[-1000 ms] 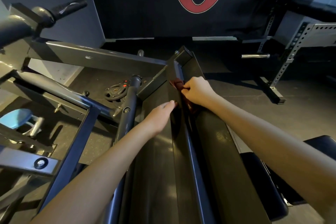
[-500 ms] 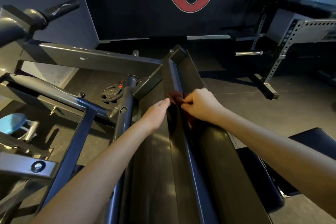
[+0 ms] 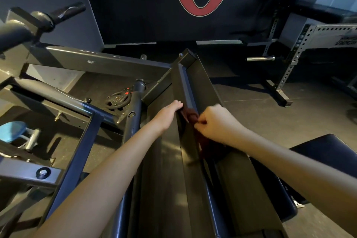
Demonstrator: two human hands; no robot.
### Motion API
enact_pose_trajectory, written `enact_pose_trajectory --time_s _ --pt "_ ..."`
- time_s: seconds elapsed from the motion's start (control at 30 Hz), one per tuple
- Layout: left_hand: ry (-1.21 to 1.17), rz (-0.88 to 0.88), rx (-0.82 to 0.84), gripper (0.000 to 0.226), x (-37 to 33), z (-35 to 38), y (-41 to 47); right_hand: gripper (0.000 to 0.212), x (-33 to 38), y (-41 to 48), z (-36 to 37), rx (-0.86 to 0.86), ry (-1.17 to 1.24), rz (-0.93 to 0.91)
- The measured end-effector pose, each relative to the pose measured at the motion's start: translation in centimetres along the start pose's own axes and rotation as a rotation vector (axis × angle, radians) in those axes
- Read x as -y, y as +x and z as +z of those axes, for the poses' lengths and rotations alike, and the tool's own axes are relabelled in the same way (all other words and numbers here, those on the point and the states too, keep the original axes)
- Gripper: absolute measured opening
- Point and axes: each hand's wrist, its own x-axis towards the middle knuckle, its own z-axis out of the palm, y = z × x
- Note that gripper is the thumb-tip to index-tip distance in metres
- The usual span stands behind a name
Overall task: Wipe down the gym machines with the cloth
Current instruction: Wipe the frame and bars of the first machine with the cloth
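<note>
A dark red cloth [image 3: 190, 115] is draped over the top rail of a dark grey gym machine frame [image 3: 185, 75] that slopes away from me. My right hand [image 3: 216, 121] grips the cloth on the rail's right side, and a length of it hangs down under that hand. My left hand [image 3: 169, 113] lies on the rail's left face with fingers straight, fingertips touching the cloth's left end.
A weight plate [image 3: 116, 99] lies on the floor by a grey post [image 3: 136, 98]. Grey machine beams [image 3: 81, 60] cross at left. A black padded seat [image 3: 326, 152] is at right, a perforated rack [image 3: 295, 52] beyond, and a blue seat [image 3: 12, 130] at far left.
Both hands have slid the cloth down the rail toward me. The right hand has drawn back with it, and the left hand has followed along the left face.
</note>
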Motion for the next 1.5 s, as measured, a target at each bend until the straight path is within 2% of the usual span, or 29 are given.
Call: enact_pose_trajectory --time_s 0.1,0.33,0.53,0.77,0.97,1.1,1.23,1.5 --pt "0.027 0.011 -0.002 0.053 -0.3 -0.1 0.0 0.017 0.3 -2.9 0.7 0.053 -0.052 -0.016" --pt "0.001 -0.036 0.007 0.056 -0.6 0.0 -0.6 0.019 0.5 1.5 0.7 -0.15 -0.008 0.042" --pt "0.07 0.003 0.005 0.057 -0.9 -0.1 -0.5 0.022 0.6 -7.1 2.1 -0.031 -0.027 -0.028" --pt "0.084 0.029 0.005 0.055 -1.2 0.2 -1.0 0.018 0.9 -1.3 1.1 -0.161 0.096 0.063" --pt "0.106 0.031 -0.011 0.055 -0.8 0.2 -0.6 0.022 0.8 -8.5 2.3 -0.037 0.028 -0.03" --pt "0.101 0.034 -0.007 0.053 -0.9 0.3 -0.6 0.018 1.0 -5.1 1.4 -0.062 0.047 0.02" --pt "0.051 -0.006 0.01 0.053 -0.9 0.4 -0.6 0.02 0.7 0.5 0.7 -0.166 0.042 0.052" --pt "0.082 0.029 0.01 0.052 -0.6 0.2 -0.5 0.018 -0.1 -3.8 1.8 -0.083 0.063 0.003"
